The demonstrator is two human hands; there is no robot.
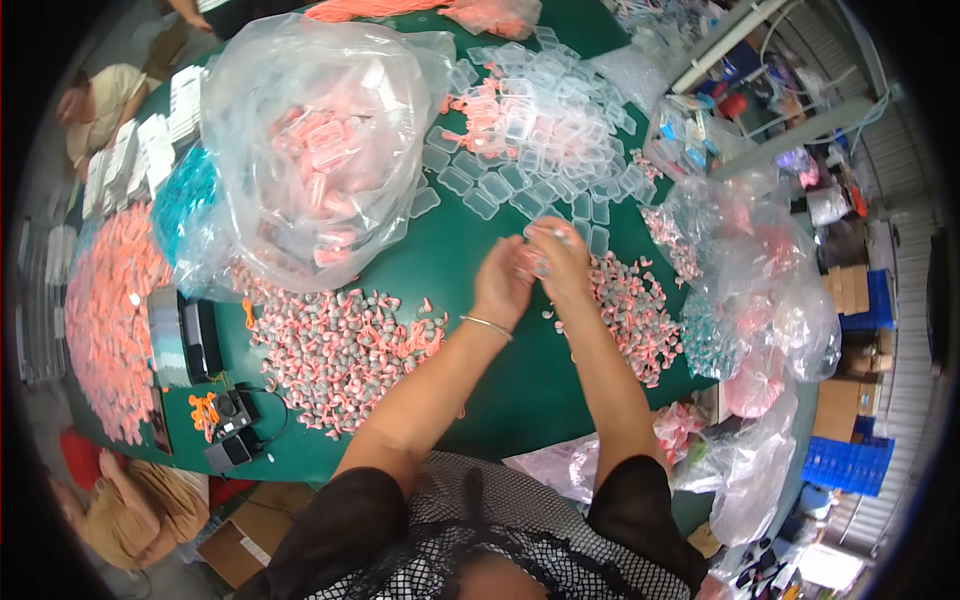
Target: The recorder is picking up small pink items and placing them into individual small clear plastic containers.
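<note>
Looking down from head height, we see a dark green table [510, 385] with two bare hands meeting near its middle; the left hand [503, 283], a thin bracelet [488, 326] at its wrist, curls its fingers inward; the right hand [562, 262] bends over from the other side; between them both hands grasp a small clear-and-pink thing [540, 264], too blurred and covered for us to name. Just beyond the hands, we find a loose heap of clear plastic boxes [580, 110], with some pink pieces among them; left of it stands a large translucent bag [400, 80], open at the top, with pink things inside. Nearer us, one pile of pink-and-grey pieces [335, 350] spreads left of the left forearm; a smaller pile of similar pieces [635, 320] lies just right of the right hand. Along the far left side we see a coral-coloured heap [115, 310], a teal bundle [185, 205] in clear plastic and white stacks [155, 145]; clear bags [770, 290] crowd the right side; a co-worker [110, 105] in a pale top is at upper left.
</note>
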